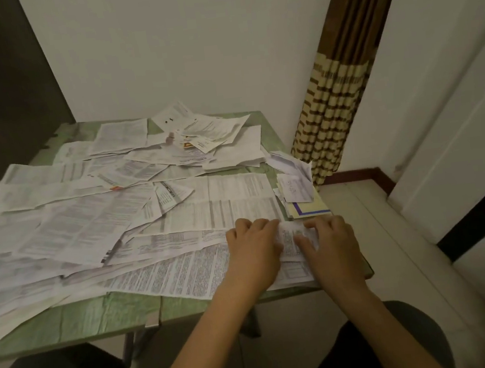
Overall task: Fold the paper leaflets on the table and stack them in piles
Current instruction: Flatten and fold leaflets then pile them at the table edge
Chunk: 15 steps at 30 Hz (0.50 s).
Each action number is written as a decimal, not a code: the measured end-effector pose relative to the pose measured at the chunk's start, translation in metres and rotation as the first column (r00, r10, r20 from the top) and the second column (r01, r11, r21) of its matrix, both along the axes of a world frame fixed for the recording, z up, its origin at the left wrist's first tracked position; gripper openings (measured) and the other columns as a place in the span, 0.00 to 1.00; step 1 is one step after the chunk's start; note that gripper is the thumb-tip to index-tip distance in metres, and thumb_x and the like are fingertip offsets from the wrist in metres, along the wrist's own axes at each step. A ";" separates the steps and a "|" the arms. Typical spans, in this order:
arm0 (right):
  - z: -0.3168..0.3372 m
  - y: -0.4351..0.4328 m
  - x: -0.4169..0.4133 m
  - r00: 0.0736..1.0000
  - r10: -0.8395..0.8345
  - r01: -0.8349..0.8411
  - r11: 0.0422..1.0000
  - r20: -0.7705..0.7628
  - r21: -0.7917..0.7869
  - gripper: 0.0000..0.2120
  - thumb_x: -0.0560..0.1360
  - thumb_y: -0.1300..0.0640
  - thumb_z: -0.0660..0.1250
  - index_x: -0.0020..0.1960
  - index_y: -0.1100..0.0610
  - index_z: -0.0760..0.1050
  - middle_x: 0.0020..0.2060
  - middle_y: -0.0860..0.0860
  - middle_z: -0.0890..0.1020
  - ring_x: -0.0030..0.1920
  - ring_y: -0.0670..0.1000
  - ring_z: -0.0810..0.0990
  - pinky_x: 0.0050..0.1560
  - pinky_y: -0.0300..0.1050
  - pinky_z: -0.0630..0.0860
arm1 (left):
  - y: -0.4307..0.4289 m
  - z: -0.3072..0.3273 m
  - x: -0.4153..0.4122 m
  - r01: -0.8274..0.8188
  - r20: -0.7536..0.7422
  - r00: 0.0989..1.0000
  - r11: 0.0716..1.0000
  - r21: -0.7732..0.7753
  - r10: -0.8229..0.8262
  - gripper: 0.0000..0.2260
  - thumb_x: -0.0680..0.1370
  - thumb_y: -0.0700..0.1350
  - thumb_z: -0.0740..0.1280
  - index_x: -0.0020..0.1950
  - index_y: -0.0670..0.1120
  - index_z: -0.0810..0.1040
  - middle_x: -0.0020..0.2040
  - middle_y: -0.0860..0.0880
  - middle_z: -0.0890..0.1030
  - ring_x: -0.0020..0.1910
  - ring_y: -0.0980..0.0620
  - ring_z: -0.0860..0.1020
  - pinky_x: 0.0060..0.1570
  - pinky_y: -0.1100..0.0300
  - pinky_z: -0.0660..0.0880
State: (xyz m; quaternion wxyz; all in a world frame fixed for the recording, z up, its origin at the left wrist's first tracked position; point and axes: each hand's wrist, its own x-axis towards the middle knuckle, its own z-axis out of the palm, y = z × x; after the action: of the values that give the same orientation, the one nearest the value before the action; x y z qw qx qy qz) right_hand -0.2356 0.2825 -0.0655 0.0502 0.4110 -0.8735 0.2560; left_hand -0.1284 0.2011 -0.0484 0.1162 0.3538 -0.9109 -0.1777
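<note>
A small, partly folded white leaflet (pixel 290 240) with fine print lies at the table's near right corner. My left hand (pixel 253 247) holds its left side with curled fingers, and my right hand (pixel 331 241) pinches its right side, thumb across the paper. Many unfolded printed leaflets (pixel 94 222) lie spread and overlapping over most of the green table (pixel 78 320). A small pile of folded leaflets (pixel 298 191) sits at the right edge, just beyond my hands, on a yellow sheet with a blue border (pixel 310 208).
The table stands in a corner against a white wall. A brown and cream curtain (pixel 336 91) hangs beside its far right corner. Pale floor and a white door lie to the right. My dark-clothed knees show below the table's front edge.
</note>
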 end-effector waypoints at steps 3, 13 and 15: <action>-0.002 0.001 -0.001 0.999 0.019 -0.017 0.999 0.029 -0.047 0.16 0.77 0.48 0.63 0.61 0.56 0.72 0.58 0.53 0.72 0.56 0.49 0.69 0.52 0.38 0.65 | -0.004 0.000 -0.002 0.009 -0.010 1.000 1.000 0.007 -0.009 0.22 0.81 0.48 0.58 0.74 0.53 0.59 0.72 0.53 0.63 0.69 0.49 0.57 0.64 0.56 0.53; -0.009 0.008 0.000 0.993 0.102 -0.109 0.983 -0.057 -0.146 0.14 0.75 0.56 0.68 0.58 0.60 0.75 0.57 0.58 0.75 0.58 0.56 0.73 0.54 0.44 0.69 | -0.001 -0.010 -0.005 0.063 -0.249 0.966 0.998 -0.009 -0.063 0.19 0.79 0.46 0.62 0.70 0.52 0.67 0.68 0.54 0.68 0.69 0.52 0.57 0.60 0.61 0.49; -0.014 0.009 0.000 0.976 0.197 -0.208 0.970 -0.096 -0.123 0.16 0.76 0.53 0.64 0.60 0.59 0.75 0.59 0.57 0.76 0.60 0.56 0.74 0.58 0.48 0.69 | 0.001 -0.016 -0.003 0.083 -0.307 0.947 0.996 -0.036 -0.090 0.17 0.78 0.44 0.63 0.67 0.49 0.72 0.64 0.51 0.73 0.66 0.49 0.63 0.57 0.61 0.51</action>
State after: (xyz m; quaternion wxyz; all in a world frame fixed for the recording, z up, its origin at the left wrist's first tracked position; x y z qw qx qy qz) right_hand -0.2353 0.2918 -0.0795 0.0871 0.5041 -0.8051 0.3001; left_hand -0.1316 0.2022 -0.0639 0.2530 0.2800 -0.8983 -0.2252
